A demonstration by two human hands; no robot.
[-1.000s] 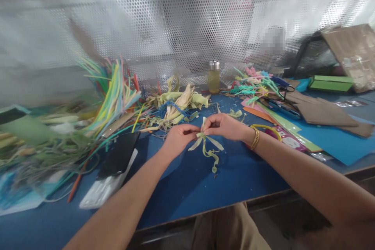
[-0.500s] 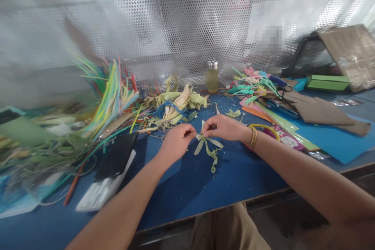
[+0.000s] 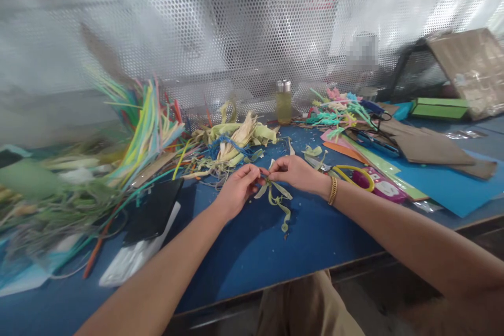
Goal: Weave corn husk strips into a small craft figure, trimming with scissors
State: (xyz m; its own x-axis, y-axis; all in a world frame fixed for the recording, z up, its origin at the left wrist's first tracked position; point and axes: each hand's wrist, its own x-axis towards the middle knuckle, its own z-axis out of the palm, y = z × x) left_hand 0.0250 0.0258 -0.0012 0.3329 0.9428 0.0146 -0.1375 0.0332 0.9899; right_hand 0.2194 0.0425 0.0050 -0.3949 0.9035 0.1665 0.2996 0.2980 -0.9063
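Note:
A small flower-like piece of pale green corn husk strips (image 3: 282, 191) is between my hands above the blue table, with a thin curled strip (image 3: 286, 216) trailing below it. My right hand (image 3: 294, 172) pinches the top of the husk piece from the right. From the left, my left hand (image 3: 240, 187) closes its fingertips on the husk, almost touching the right fingertips. The exact pinch point is partly hidden by the fingers. Just beyond my right wrist lie scissors with yellow handles (image 3: 372, 181).
Behind my hands lies a heap of dried corn husks (image 3: 240, 139). Coloured pipe cleaners (image 3: 147, 126) and a dark phone (image 3: 153, 210) are at left. A glass jar (image 3: 283, 105) stands before the perforated metal panel (image 3: 252, 37). Cardboard pieces (image 3: 429, 147) and blue paper (image 3: 444, 186) lie right.
My left fingers have moved in to the husk piece, meeting the right fingertips. The husk piece and right hand have shifted slightly left, and more of the scissors shows.

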